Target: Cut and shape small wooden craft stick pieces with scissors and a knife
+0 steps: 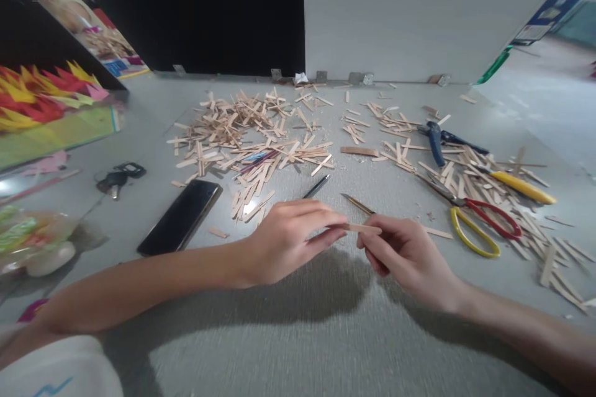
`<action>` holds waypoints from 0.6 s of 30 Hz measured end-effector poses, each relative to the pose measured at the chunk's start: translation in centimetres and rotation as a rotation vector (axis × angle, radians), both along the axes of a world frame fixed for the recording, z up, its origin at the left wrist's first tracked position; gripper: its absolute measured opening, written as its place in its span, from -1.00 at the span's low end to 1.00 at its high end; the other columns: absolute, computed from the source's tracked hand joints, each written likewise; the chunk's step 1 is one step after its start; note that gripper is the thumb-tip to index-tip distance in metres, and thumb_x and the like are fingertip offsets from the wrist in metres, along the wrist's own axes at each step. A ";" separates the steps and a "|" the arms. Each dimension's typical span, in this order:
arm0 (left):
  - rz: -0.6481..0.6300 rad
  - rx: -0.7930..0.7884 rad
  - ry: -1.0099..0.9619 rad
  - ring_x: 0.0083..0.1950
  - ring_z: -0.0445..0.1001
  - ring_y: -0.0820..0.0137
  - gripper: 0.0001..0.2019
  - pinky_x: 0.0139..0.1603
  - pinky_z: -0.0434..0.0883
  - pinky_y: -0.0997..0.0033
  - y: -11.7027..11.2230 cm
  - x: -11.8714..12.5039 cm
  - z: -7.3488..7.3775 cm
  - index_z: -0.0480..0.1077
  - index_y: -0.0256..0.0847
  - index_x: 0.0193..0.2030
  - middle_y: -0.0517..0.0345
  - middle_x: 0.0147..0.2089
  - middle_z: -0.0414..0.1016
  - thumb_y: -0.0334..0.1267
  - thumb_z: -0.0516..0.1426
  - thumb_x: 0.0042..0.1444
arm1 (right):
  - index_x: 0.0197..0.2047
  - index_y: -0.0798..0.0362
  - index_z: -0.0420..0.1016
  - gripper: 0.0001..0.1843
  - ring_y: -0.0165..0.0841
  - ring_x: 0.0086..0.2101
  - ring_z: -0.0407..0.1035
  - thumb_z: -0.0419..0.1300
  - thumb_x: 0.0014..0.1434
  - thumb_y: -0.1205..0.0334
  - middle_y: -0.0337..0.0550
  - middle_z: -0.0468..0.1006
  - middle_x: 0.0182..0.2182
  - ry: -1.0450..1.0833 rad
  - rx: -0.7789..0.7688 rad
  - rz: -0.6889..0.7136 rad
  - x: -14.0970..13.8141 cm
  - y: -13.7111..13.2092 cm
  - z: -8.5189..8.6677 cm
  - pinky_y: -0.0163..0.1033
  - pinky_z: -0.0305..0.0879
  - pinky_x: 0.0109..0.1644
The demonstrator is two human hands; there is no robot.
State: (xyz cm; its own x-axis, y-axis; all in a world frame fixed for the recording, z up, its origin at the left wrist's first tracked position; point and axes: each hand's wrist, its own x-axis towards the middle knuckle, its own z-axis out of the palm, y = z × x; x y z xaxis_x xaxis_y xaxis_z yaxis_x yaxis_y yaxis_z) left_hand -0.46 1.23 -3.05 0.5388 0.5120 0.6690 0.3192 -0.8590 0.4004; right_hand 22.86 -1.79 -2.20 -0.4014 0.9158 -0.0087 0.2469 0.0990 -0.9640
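Between my two hands, above the grey tabletop [298, 347], a short wooden craft stick [358, 227] is held lengthwise. My left hand [298, 232] pinches its left end between thumb and fingertips. At the stick's right end, my right hand [403, 254] grips with thumb and curled fingers. A pencil [357, 203] lies just beyond the right fingertips, its point towards the left. Behind the left hand a dark pen [316, 187] shows only in part. Loose craft sticks [261, 183] are heaped farther back.
Red-and-yellow-handled scissors [484, 223], yellow-handled pliers [524, 186] and blue-handled pliers [437, 142] lie right, among more sticks. Left are a phone [181, 217], keys [116, 180] and a box of folded paper [56, 130]. Black and white upright panels [419, 12] stand behind; a white container [60, 372] is nearest.
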 end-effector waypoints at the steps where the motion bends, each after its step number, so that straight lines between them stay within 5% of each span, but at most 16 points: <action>1: -0.003 -0.018 0.010 -0.25 0.68 0.42 -0.89 -0.19 0.57 0.48 0.1 0.0 -0.1 0.56 -0.25 -0.04 0.13 -0.24 0.72 -0.34 0.19 0.51 | -0.37 0.00 0.43 -0.65 -0.45 -0.61 0.14 0.13 0.47 0.09 -0.39 0.33 -0.64 -0.016 0.014 0.004 0.0 0.1 -0.4 -0.32 0.08 -0.54; 6: -0.019 -0.037 0.185 -0.31 0.65 0.40 -0.73 -0.26 0.52 0.44 0.5 0.0 -1.0 0.57 -0.25 -0.13 0.14 -0.31 0.69 -0.30 0.08 0.58 | -0.39 -0.03 0.40 -0.60 -0.42 -0.60 0.15 0.12 0.48 0.02 -0.37 0.32 -0.63 -0.096 0.066 0.007 -0.3 0.6 -2.9 -0.29 0.07 -0.53; 10: -0.017 0.112 0.412 -0.36 0.62 0.32 -0.66 -0.29 0.49 0.32 0.9 0.1 -2.6 0.53 -0.28 -0.22 0.11 -0.36 0.65 -0.36 0.01 0.58 | -0.43 -0.08 0.28 -0.51 -0.41 -0.62 0.15 0.07 0.50 -0.14 -0.39 0.28 -0.64 -0.083 0.000 0.025 -0.8 1.0 -4.9 -0.27 0.07 -0.54; 18: 0.020 0.258 0.560 -0.40 0.56 0.33 -0.78 -0.34 0.45 0.34 0.6 0.2 -3.4 0.43 -0.25 -0.24 0.16 -0.40 0.54 -0.51 0.06 0.44 | -0.44 -0.09 0.25 -0.46 -0.40 -0.61 0.18 0.06 0.51 -0.22 -0.38 0.30 -0.64 -0.122 0.000 0.054 -0.7 1.1 -5.5 -0.27 0.08 -0.52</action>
